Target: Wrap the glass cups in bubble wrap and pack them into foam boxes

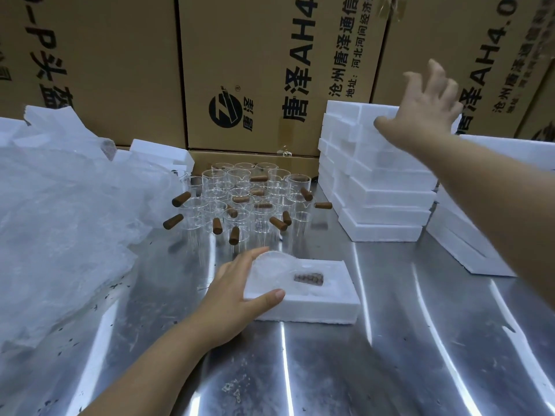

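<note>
On the near part of the shiny metal table (330, 370), the left hand (237, 292) grips the left end of an open foam box (324, 301). Its thumb lies along the near rim and its fingers (255, 255) curl over the far rim, where they touch the bubble-wrapped cup (282, 268). That cup lies on its side in the box's recess, its brown handle showing dimly through the wrap and pointing right, away from the hand. To the left, a loose heap of bubble wrap (60, 220) spills across the table. Behind the box, a cluster of bare glass cups (240, 193) stands upright, their brown handles sticking out in all directions, well apart from both hands. To the right of the cups rises a stack of foam boxes (381, 187), with a second, lower stack (468, 235) just beside it. The right hand (426, 106) is at the top of the taller stack, fingers spread and straight with nothing in them. The thumb is at the top box's edge, though I cannot tell whether it touches. Printed cardboard cartons (255, 70) stand at the back.
</note>
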